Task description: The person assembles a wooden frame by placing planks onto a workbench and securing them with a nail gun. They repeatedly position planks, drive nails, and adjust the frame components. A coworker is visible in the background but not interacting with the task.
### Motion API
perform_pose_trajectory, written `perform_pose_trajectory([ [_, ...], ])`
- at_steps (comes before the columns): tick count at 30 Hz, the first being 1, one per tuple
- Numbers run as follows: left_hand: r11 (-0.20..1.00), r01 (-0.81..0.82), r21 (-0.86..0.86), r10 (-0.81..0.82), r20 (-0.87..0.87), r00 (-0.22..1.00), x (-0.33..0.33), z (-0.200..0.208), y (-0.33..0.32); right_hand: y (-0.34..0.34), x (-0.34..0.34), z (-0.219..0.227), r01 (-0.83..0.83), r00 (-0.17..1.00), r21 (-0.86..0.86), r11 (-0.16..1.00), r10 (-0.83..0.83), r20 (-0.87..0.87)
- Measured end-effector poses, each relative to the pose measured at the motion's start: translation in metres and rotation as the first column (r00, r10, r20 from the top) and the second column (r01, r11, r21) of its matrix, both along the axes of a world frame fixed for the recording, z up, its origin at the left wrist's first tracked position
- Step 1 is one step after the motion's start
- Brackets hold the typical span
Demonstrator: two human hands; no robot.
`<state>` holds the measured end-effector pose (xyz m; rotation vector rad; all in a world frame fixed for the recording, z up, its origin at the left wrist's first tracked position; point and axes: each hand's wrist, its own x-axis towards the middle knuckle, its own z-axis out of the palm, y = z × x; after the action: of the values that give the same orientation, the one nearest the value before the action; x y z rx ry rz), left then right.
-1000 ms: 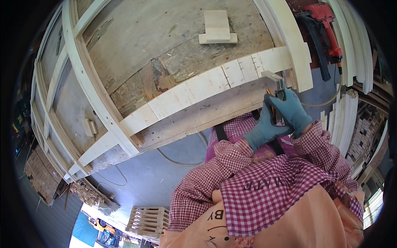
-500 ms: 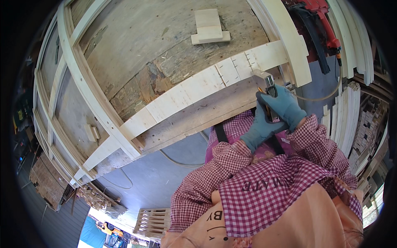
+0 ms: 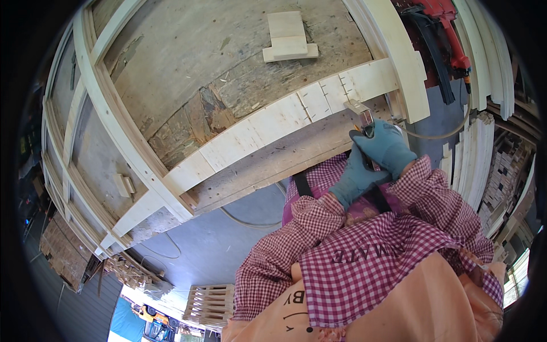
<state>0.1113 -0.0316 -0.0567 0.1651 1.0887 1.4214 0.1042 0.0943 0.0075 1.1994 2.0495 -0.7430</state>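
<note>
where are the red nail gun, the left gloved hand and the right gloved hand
Red nail gun (image 3: 454, 45): head view, on its handle.
Left gloved hand (image 3: 360, 177): head view, middle of glove.
Right gloved hand (image 3: 388, 146): head view, middle of glove.

The bench (image 3: 182, 68) is a worn, stained wooden top, with a splintered patch (image 3: 206, 114) showing inside the frame (image 3: 117, 111). That pale frame lies across it. In the frame's large opening lie two pale blocks (image 3: 286, 40), together making a T shape. A small block (image 3: 122, 185) lies in an opening at the frame's left. Bare bench runs along the frame's near side.
</note>
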Motion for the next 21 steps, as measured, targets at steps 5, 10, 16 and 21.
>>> perform_pose_trajectory([
  [5, 0.993, 0.010, -0.115, -0.018, -0.066, 0.998, 0.000, -0.006, 0.001, -0.004, -0.016, 0.012, 0.058, 0.994, -0.031, 0.998, -0.055, 0.093],
  [10, 0.987, 0.058, -0.146, -0.086, -0.193, 0.977, 0.003, -0.019, 0.001, -0.007, -0.012, 0.008, 0.060, 0.996, 0.022, 0.998, -0.061, 0.064],
  [16, 0.988, 0.096, -0.117, -0.113, -0.148, 0.982, -0.011, -0.007, -0.002, -0.005, -0.002, -0.003, 0.102, 0.993, 0.001, 0.995, -0.102, -0.054],
  [21, 0.767, 0.403, -0.499, -0.641, -0.618, 0.455, -0.088, 0.064, -0.022, 0.007, 0.045, 0.005, 0.302, 0.881, -0.251, 0.920, -0.370, -0.294],
])
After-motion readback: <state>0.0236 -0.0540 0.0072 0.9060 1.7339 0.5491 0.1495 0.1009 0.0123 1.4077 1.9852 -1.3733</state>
